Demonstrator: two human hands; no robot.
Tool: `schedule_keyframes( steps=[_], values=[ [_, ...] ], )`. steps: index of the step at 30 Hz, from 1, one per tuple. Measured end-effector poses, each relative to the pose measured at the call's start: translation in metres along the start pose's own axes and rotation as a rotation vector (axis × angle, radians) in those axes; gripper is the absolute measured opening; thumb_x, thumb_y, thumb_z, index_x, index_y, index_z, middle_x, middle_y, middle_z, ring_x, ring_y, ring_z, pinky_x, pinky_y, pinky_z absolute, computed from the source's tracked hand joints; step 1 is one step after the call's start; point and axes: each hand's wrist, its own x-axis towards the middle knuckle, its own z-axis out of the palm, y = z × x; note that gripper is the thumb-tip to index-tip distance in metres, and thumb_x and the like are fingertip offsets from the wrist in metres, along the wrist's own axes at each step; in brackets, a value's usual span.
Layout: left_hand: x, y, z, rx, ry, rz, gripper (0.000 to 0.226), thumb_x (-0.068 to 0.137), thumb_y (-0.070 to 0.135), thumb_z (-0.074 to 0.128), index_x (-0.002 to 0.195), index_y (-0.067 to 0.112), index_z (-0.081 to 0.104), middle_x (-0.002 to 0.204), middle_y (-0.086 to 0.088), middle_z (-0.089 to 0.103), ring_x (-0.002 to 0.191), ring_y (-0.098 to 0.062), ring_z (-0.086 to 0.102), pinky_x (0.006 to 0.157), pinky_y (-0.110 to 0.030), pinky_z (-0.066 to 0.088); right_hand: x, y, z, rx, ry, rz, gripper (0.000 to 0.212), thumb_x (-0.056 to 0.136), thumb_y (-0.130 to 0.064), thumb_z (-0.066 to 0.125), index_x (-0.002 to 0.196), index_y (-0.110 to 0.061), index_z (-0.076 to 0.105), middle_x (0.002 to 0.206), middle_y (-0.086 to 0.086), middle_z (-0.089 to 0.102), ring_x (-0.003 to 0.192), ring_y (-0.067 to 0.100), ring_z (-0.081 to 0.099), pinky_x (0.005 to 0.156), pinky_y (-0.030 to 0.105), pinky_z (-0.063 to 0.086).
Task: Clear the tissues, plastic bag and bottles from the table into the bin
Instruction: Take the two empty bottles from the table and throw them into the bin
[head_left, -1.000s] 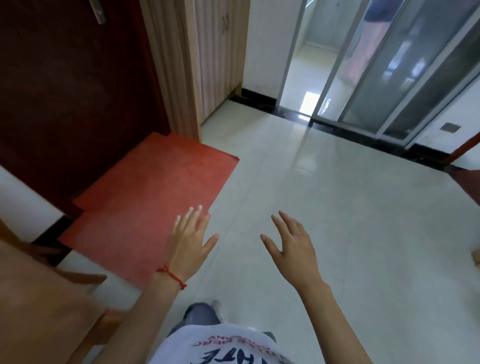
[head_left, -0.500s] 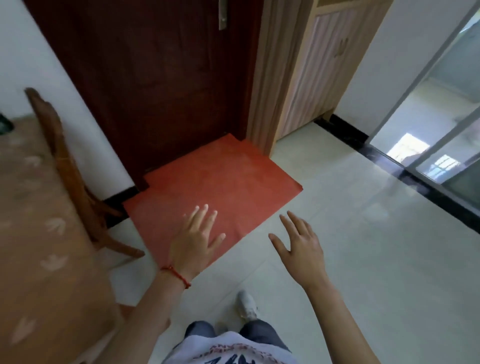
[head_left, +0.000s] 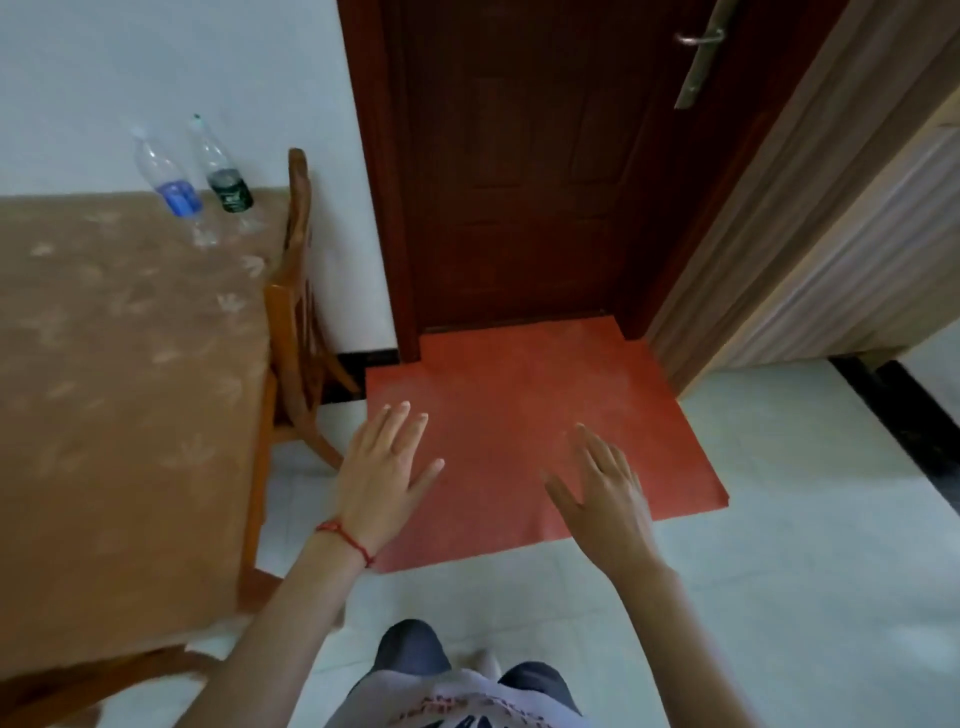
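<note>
Head cam looks down at both hands held out flat over the floor, palms down, fingers spread, nothing in either one. Left hand (head_left: 387, 475) has a red string bracelet (head_left: 347, 538) on the wrist and hovers over the near left part of a red mat (head_left: 519, 384); right hand (head_left: 605, 493) is a bit further right over the same mat, well apart from the left. Two clear plastic bottles stand just beside each other at the far right corner of the table (head_left: 104, 389), close to the wall (head_left: 182, 78). One is the blue-label bottle (head_left: 174, 182), the other, to its right, is the dark-label bottle (head_left: 223, 174) with a green-looking cap. Both labels are way too blurry to read, so no brand from me. Both look pretty much empty. Table has a brown cloth with a pale leaf pattern, and I can't see any tissues, bag or bin on the part that's in shot. Wooden chair (head_left: 296, 291) is tucked in at the table's right edge, between table and mat. Behind the mat there's a dark red door (head_left: 519, 156) with a metal handle (head_left: 698, 62), and a striped wood panel (head_left: 810, 208) to its right. Bottom of the shot shows the person's white shirt (head_left: 457, 706) with some red and dark print, cut off and blurred, can't make out the words. Floor (head_left: 779, 597) is pale tile.
</note>
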Motion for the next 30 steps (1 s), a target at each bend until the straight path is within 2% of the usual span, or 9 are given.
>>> schedule_keyframes(
  steps=[2,5,7,10,15,17,22,28,30],
  values=[
    [0.01,-0.003,0.001,0.013,-0.007,-0.037,0.078,0.084,0.063,0.013,0.136,0.011,0.037,0.144,-0.015,0.038,0.136,-0.031,0.03,0.111,-0.045,0.023,0.018,0.003,0.0,0.015,-0.008,-0.027,0.055,0.089,-0.044,0.05,0.135,-0.015,0.043,0.145,0.007,0.041,0.133,0.027,0.037,0.106,0.041,0.034],
    [0.032,-0.009,-0.002,0.029,0.007,-0.066,0.074,0.084,0.06,0.017,0.134,0.01,0.039,0.143,-0.015,0.04,0.134,-0.031,0.033,0.11,-0.045,0.026,0.051,0.004,0.004,0.025,-0.028,-0.045,0.055,0.09,-0.046,0.049,0.136,-0.017,0.042,0.147,0.004,0.039,0.135,0.023,0.034,0.107,0.04,0.032],
    [0.05,-0.013,-0.005,0.039,0.015,-0.072,0.078,0.085,0.062,0.013,0.131,0.008,0.043,0.139,-0.017,0.044,0.131,-0.033,0.038,0.107,-0.046,0.03,0.075,0.004,0.009,0.017,-0.052,-0.058,0.055,0.09,-0.048,0.047,0.137,-0.019,0.04,0.149,0.002,0.036,0.136,0.021,0.031,0.109,0.038,0.028],
    [0.087,-0.023,-0.006,0.051,0.005,-0.086,0.081,0.084,0.063,0.005,0.132,0.009,0.042,0.14,-0.016,0.043,0.132,-0.033,0.036,0.108,-0.046,0.029,0.116,0.003,0.016,0.026,-0.077,-0.067,0.058,0.09,-0.051,0.043,0.139,-0.022,0.036,0.151,0.0,0.033,0.138,0.021,0.028,0.11,0.038,0.026],
    [0.165,-0.053,-0.004,0.062,0.043,-0.088,0.059,0.09,0.047,0.039,0.135,0.01,0.037,0.145,-0.014,0.038,0.136,-0.03,0.03,0.111,-0.044,0.021,0.199,-0.008,0.027,0.063,-0.065,-0.063,0.059,0.089,-0.052,0.042,0.139,-0.021,0.037,0.151,0.0,0.032,0.138,0.021,0.028,0.11,0.038,0.027],
    [0.197,-0.065,-0.007,0.07,0.041,-0.089,0.057,0.09,0.044,0.043,0.136,0.01,0.037,0.144,-0.015,0.038,0.136,-0.03,0.03,0.111,-0.044,0.021,0.235,-0.015,0.03,0.065,-0.058,-0.067,0.058,0.09,-0.05,0.044,0.139,-0.019,0.037,0.151,0.001,0.032,0.138,0.02,0.028,0.11,0.038,0.027],
    [0.272,-0.094,-0.028,0.078,0.02,-0.086,0.071,0.087,0.056,0.019,0.13,0.007,0.045,0.135,-0.018,0.049,0.129,-0.035,0.041,0.106,-0.05,0.032,0.318,-0.035,0.032,0.086,-0.05,-0.059,0.057,0.09,-0.048,0.046,0.139,-0.02,0.038,0.151,0.0,0.032,0.138,0.019,0.027,0.109,0.037,0.027],
    [0.338,-0.122,-0.039,0.059,-0.005,-0.105,0.078,0.087,0.06,0.008,0.127,0.007,0.048,0.134,-0.02,0.05,0.127,-0.037,0.043,0.103,-0.053,0.035,0.394,-0.046,0.034,0.05,-0.064,-0.063,0.057,0.09,-0.047,0.046,0.139,-0.019,0.037,0.151,0.001,0.031,0.138,0.019,0.025,0.11,0.035,0.023],
    [0.36,-0.127,-0.042,0.05,-0.005,-0.125,0.074,0.087,0.059,0.013,0.128,0.007,0.047,0.135,-0.019,0.049,0.127,-0.037,0.042,0.103,-0.052,0.035,0.421,-0.05,0.033,0.048,-0.069,-0.076,0.057,0.09,-0.047,0.046,0.139,-0.019,0.037,0.151,0.001,0.03,0.138,0.02,0.025,0.11,0.035,0.023]
  ],
)
